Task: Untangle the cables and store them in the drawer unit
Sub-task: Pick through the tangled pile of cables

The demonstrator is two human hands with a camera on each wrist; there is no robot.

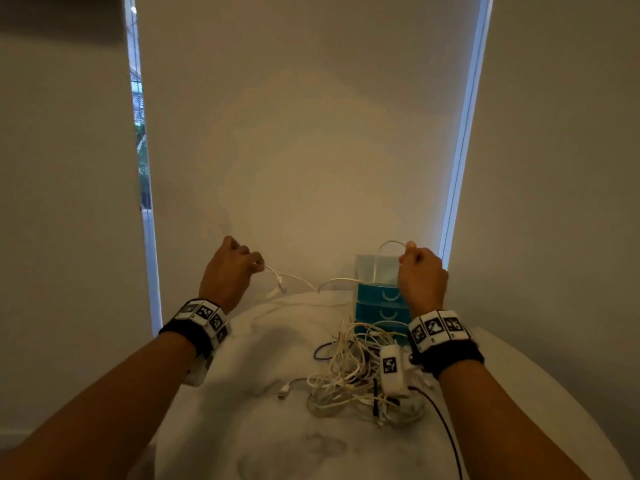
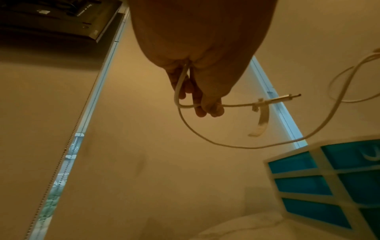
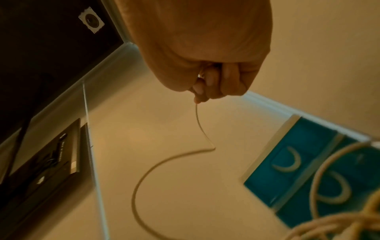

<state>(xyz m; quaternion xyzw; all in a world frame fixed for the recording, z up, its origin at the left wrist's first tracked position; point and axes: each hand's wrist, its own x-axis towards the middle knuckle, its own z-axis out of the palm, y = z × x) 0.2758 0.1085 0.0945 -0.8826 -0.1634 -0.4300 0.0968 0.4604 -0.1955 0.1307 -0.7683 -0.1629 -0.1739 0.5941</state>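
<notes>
Both hands are raised above the far end of the white table (image 1: 242,393) and hold one white cable (image 1: 332,281) that sags between them. My left hand (image 1: 228,268) pinches it close to its plug (image 1: 281,283); the left wrist view shows the fingers (image 2: 202,104) curled round the cable (image 2: 226,146) with a strap hanging by the plug (image 2: 287,97). My right hand (image 1: 420,275) grips the other stretch in a fist (image 3: 207,78), the cable (image 3: 197,123) dropping below it. A tangle of white cables (image 1: 353,372) lies in front of the teal drawer unit (image 1: 377,306).
The drawer unit (image 2: 320,183) stands at the table's far right, against a beige roller blind (image 1: 311,133). A loose plug (image 1: 284,393) sticks out left of the tangle. A thin dark lead (image 1: 446,431) runs from my right wrist device toward the near edge.
</notes>
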